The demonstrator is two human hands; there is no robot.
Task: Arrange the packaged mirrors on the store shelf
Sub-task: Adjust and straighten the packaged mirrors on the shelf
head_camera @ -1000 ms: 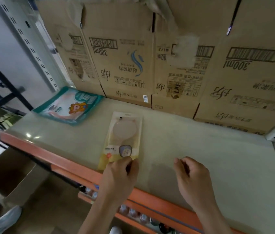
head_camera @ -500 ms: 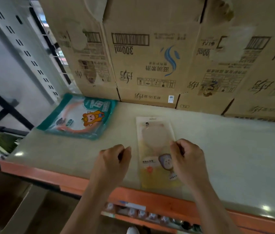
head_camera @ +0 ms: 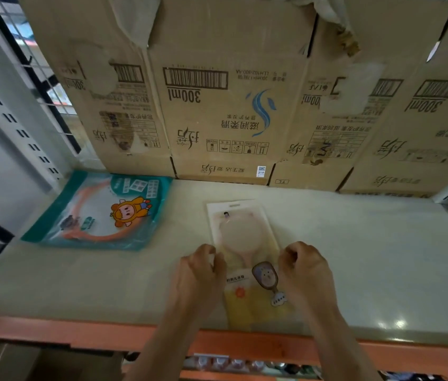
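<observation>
As the mirror [head_camera: 240, 235] lies flat, left grip [head_camera: 201, 273] and right grip [head_camera: 306, 270] flank it.

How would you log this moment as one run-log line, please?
mirror pack: flat on shelf | left hand: curled at its left edge | right hand: curled at its right edge | teal pack: back left

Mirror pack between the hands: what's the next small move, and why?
Probably slide the mirror pack back and square it. It lies flat but skewed, its near end at the shelf's orange lip, while the teal pack sits back by the cartons. Left hand and right hand curl at its side edges; actual grip unclear.
</observation>
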